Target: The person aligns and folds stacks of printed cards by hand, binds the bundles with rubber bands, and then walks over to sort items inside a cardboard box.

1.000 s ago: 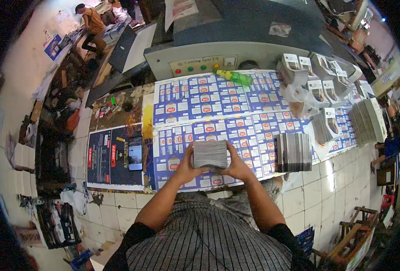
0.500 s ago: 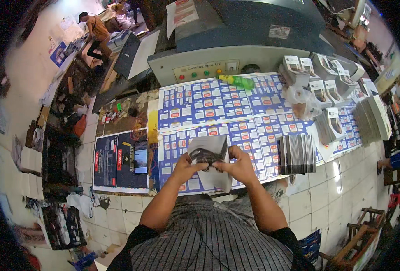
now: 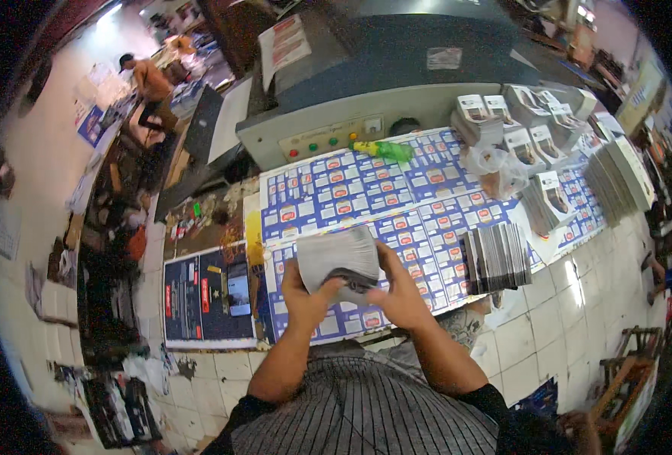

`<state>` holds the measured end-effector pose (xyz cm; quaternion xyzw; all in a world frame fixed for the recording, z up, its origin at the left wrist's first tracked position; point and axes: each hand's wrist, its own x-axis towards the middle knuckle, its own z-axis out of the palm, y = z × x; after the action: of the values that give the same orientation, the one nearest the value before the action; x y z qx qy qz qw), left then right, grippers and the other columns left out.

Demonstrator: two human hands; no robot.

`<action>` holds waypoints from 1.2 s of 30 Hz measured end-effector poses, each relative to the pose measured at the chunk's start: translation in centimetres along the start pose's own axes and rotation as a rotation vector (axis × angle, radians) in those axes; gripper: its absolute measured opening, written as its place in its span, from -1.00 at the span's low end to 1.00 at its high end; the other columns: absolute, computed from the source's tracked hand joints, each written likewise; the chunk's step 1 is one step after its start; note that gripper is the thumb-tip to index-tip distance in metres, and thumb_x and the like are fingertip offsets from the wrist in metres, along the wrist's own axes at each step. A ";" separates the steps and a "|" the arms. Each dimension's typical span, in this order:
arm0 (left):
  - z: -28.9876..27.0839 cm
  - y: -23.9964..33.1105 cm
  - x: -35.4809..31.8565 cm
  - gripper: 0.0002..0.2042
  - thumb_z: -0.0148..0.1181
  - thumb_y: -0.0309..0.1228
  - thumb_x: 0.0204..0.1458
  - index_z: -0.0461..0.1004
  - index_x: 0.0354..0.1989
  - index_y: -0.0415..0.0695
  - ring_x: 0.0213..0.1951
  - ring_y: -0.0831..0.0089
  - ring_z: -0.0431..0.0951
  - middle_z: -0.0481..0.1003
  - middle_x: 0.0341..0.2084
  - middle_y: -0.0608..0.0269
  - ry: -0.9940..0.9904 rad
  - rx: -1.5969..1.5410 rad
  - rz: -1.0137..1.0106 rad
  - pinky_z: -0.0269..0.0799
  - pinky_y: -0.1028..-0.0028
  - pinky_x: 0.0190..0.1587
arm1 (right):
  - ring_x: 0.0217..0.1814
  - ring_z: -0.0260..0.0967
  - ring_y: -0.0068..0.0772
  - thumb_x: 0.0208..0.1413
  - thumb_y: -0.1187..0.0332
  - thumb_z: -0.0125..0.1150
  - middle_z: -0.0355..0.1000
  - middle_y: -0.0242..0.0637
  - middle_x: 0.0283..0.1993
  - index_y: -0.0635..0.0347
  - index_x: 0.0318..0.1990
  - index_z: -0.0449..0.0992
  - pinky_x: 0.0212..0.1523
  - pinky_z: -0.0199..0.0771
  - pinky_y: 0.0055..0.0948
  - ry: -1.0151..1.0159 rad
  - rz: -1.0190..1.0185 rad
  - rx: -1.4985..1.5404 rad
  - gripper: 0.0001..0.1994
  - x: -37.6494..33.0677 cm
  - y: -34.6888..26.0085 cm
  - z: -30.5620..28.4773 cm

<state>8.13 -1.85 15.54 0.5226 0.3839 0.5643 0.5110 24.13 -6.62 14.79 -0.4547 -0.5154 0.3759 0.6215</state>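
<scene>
A stack of grey-and-white printed sheets (image 3: 339,254) is held up in front of me over the near side of the table. It bows in the middle, and its edges spread a little in a fan. My left hand (image 3: 304,294) grips the stack's left side, with the thumb on the near face. On the right edge, my right hand (image 3: 398,292) has its fingers behind the stack and its thumb at the lower corner. To the right of that hand, a row of dark-edged printed sheets (image 3: 495,259) stands on the table.
Blue printed sheets (image 3: 294,186) cover the table. A green bottle (image 3: 390,151) lies by the machine panel (image 3: 313,136). At the right are a clear plastic bag (image 3: 495,173) and several stacks of printed sheets (image 3: 546,203). A phone (image 3: 239,292) lies at left. A person (image 3: 152,83) stands far left.
The held sheets have gone from hanging apart, with some drooping below my hands, to one bowed stack. Both hands have shifted to its sides. The whole view has tilted slightly.
</scene>
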 end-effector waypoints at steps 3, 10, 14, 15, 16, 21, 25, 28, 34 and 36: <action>0.2 1.0 -0.7 -0.46 0.54 -0.42 -0.29 0.38 -0.13 -0.27 -0.22 0.41 0.55 0.53 -0.30 0.14 -0.062 0.368 0.396 0.48 0.43 -0.18 | 0.13 0.31 -0.26 0.12 -0.40 -0.21 0.37 -0.12 0.08 0.32 0.17 0.29 0.20 0.22 -0.28 0.156 0.070 0.458 -0.14 1.6 -3.0 1.0; 1.8 4.9 -1.1 -0.56 0.53 -0.38 -0.40 0.49 -0.30 -0.21 -0.46 0.25 0.47 0.54 -0.38 0.16 -0.142 0.457 0.833 0.31 0.35 -0.40 | -0.18 0.34 -0.35 -0.02 -0.56 -0.65 0.39 -0.19 -0.27 0.29 -0.26 0.39 -0.05 0.31 -0.38 0.182 -0.161 0.363 -0.02 2.0 -8.1 -0.1; 2.0 5.1 -1.3 -0.54 0.48 -0.34 -0.31 0.43 -0.20 -0.17 -0.42 0.27 0.48 0.56 -0.29 0.18 -0.240 0.442 0.942 0.32 0.31 -0.33 | -0.29 0.29 -0.30 -0.06 -0.59 -0.58 0.29 -0.20 -0.40 0.25 -0.43 0.32 -0.12 0.31 -0.33 0.225 -0.297 0.430 -0.07 1.6 -8.3 -0.4; 1.8 4.9 -1.5 -0.54 0.47 -0.34 -0.28 0.41 -0.17 -0.16 -0.41 0.27 0.48 0.56 -0.28 0.17 -0.249 0.421 0.979 0.32 0.29 -0.33 | -0.32 0.26 -0.31 -0.06 -0.60 -0.56 0.26 -0.22 -0.43 0.24 -0.45 0.30 -0.15 0.31 -0.33 0.217 -0.314 0.395 -0.08 1.5 -8.6 -0.5; -1.6 -1.8 -1.9 -0.54 0.45 -0.34 -0.24 0.37 -0.16 -0.13 -0.40 0.29 0.48 0.56 -0.28 0.15 -0.316 0.297 0.717 0.31 0.28 -0.33 | -0.37 0.21 -0.34 0.01 -0.55 -0.57 0.23 -0.23 -0.46 0.22 -0.47 0.29 -0.21 0.27 -0.37 0.197 -0.364 0.411 -0.13 1.5 -9.8 -0.1; 3.1 4.7 -1.5 -0.55 0.48 -0.35 -0.25 0.39 -0.20 -0.18 -0.42 0.30 0.47 0.53 -0.30 0.12 -0.226 0.288 0.880 0.32 0.33 -0.34 | -0.40 0.16 -0.36 0.13 -0.43 -0.62 0.20 -0.26 -0.47 0.20 -0.50 0.26 -0.26 0.23 -0.41 0.177 -0.349 0.359 -0.20 2.1 -9.3 -1.3; 3.9 5.4 -1.7 -0.52 0.54 -0.39 -0.31 0.41 -0.22 -0.27 -0.47 0.36 0.46 0.48 -0.35 0.11 -0.162 0.392 0.813 0.31 0.44 -0.42 | -0.34 0.24 -0.38 0.11 -0.46 -0.62 0.28 -0.24 -0.42 0.22 -0.41 0.33 -0.23 0.30 -0.39 0.197 -0.233 0.432 -0.15 3.1 -8.3 -1.2; 3.5 3.7 -1.0 -0.52 0.54 -0.43 -0.32 0.42 -0.22 -0.30 -0.44 0.39 0.49 0.48 -0.34 0.10 -0.078 0.278 0.801 0.35 0.48 -0.41 | -0.24 0.34 -0.36 0.00 -0.56 -0.54 0.37 -0.19 -0.31 0.29 -0.23 0.39 -0.13 0.37 -0.36 0.223 -0.223 0.350 -0.05 3.2 -8.5 -0.4; 3.6 2.4 -1.7 -0.45 0.52 -0.41 -0.24 0.36 -0.08 -0.34 -0.33 0.41 0.52 0.49 -0.29 0.13 -0.110 0.074 0.698 0.44 0.43 -0.26 | -0.28 0.29 -0.44 0.06 -0.47 -0.37 0.35 -0.28 -0.32 0.20 -0.30 0.28 -0.22 0.33 -0.43 0.257 -0.080 0.686 -0.23 2.7 -2.3 -0.1; 4.0 3.2 -0.9 -0.42 0.51 -0.41 -0.20 0.32 -0.03 -0.33 -0.31 0.42 0.51 0.49 -0.29 0.15 -0.213 0.418 0.821 0.44 0.45 -0.21 | -0.48 0.08 -0.55 0.28 -0.21 -0.37 0.17 -0.45 -0.53 0.09 -0.56 0.18 -0.44 0.17 -0.50 0.343 -0.203 0.791 -0.41 4.1 -1.0 0.3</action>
<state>11.39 -3.72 19.14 0.7778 0.1964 0.5735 0.1658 24.63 -3.06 17.01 -0.1848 -0.2630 0.4005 0.8581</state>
